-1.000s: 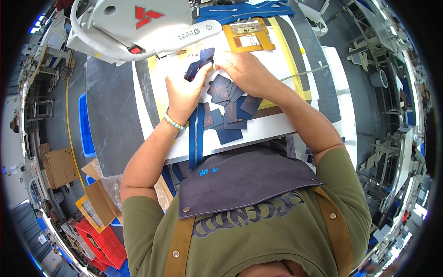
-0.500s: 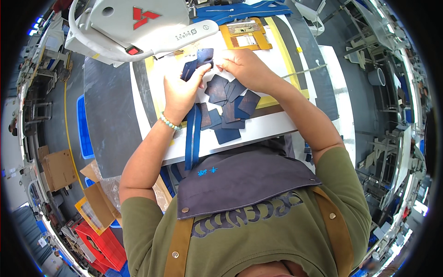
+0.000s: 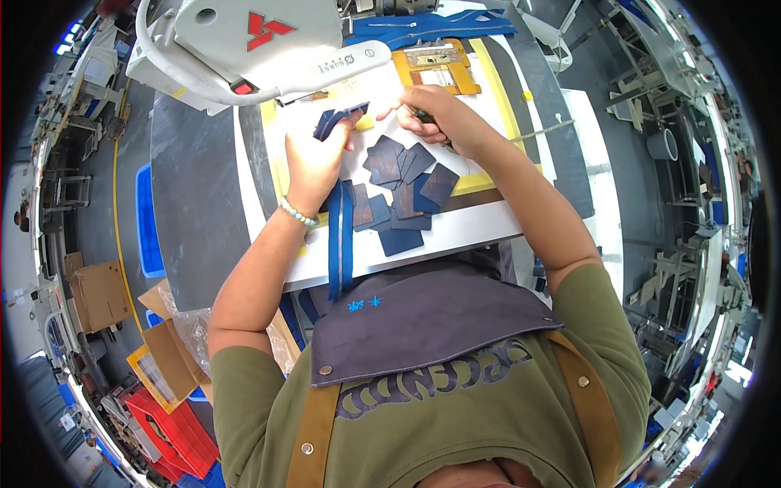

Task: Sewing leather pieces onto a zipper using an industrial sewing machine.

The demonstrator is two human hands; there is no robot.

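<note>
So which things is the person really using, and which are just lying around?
In use:
left hand pinching a folded blue strap
right hand
dark fabric patches
sewing machine

Lying about:
cardboard box
red crates
blue bin

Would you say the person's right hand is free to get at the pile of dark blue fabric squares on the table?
Probably yes: the right hand hovers just above the pile of dark blue fabric squares, with nothing between them, though its fingers seem to pinch something small.

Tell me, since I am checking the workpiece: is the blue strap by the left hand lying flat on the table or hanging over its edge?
Hanging over. The blue strap runs from the left hand down past the table edge.
</note>
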